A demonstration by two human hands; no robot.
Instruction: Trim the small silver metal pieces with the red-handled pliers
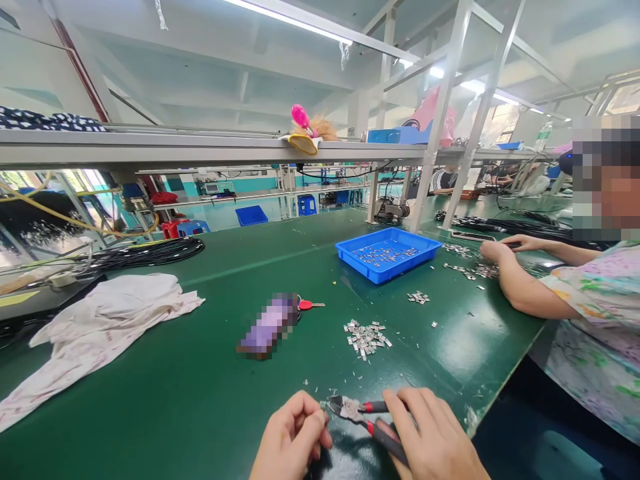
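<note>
My right hand is wrapped round the handles of diagonal cutters with red and black grips. Their jaws point left, toward my left hand, which is closed in a pinch. Between its thumb and forefinger the end of a small metal piece shows, close to the jaw tips; most of it is hidden by the fingers. Beyond the cutters lies a loose pile of small silvery metal pieces on the green table. Tiny scraps are scattered around the cutters.
A blue tray holds many small parts. A smaller pile lies in front of it. Left are a blurred phone-like item, a red key and a white cloth. A co-worker's arm rests at the right. A shelf spans above.
</note>
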